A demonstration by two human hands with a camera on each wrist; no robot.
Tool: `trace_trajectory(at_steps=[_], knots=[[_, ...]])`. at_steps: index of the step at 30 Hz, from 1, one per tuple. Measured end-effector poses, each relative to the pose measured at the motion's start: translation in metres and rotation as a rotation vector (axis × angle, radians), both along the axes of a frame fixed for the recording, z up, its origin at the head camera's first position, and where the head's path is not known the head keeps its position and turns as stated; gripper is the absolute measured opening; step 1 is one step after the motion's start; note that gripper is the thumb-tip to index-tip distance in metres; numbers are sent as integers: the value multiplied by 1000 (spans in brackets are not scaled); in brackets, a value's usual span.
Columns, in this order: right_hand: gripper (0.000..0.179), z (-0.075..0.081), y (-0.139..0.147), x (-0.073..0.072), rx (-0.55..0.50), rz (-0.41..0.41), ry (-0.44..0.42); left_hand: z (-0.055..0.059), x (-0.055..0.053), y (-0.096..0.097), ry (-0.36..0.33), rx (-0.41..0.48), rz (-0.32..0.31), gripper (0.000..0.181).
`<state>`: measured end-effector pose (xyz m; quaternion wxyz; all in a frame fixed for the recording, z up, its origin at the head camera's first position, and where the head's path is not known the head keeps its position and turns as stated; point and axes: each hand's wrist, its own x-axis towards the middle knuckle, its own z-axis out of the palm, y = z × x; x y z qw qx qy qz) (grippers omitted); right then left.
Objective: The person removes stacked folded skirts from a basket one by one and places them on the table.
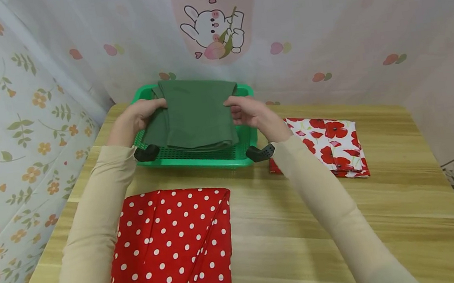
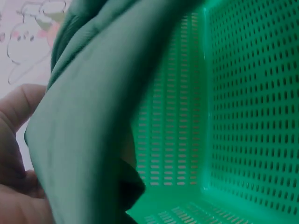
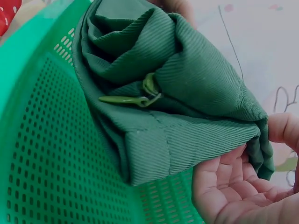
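Observation:
A folded dark green cloth (image 1: 200, 114) hangs over the green plastic basket (image 1: 195, 163), held at both sides. My left hand (image 1: 146, 112) grips its left edge, thumb on top. My right hand (image 1: 248, 109) pinches the upper right edge between thumb and fingers. In the right wrist view the cloth (image 3: 187, 84) shows stacked folds, a stitched hem and a small light-green zipper pull (image 3: 126, 100). The left wrist view has the cloth (image 2: 93, 121) over the basket's perforated inside (image 2: 252, 93). Part of the basket floor is hidden beneath the cloth.
A red cloth with white dots (image 1: 171, 238), folded, lies on the wooden table (image 1: 290, 242) at front left. Right of the basket is a folded poppy-print cloth (image 1: 338, 146), partly behind my right forearm. Printed curtains (image 1: 323, 21) stand close behind and left of the table.

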<state>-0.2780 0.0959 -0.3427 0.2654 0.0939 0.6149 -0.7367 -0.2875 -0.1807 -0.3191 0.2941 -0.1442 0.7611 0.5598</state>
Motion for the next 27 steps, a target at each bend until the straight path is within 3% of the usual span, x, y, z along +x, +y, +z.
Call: trace_trajectory(at_steps=[4, 19, 27], knots=[[12, 4, 7, 8, -6, 17, 22, 3, 9, 4, 37, 21, 20, 60], [41, 15, 28, 37, -73, 49, 79, 5, 37, 13, 99, 75, -24, 52], [42, 15, 38, 53, -106, 80, 128, 8, 52, 19, 141, 80, -21, 29]])
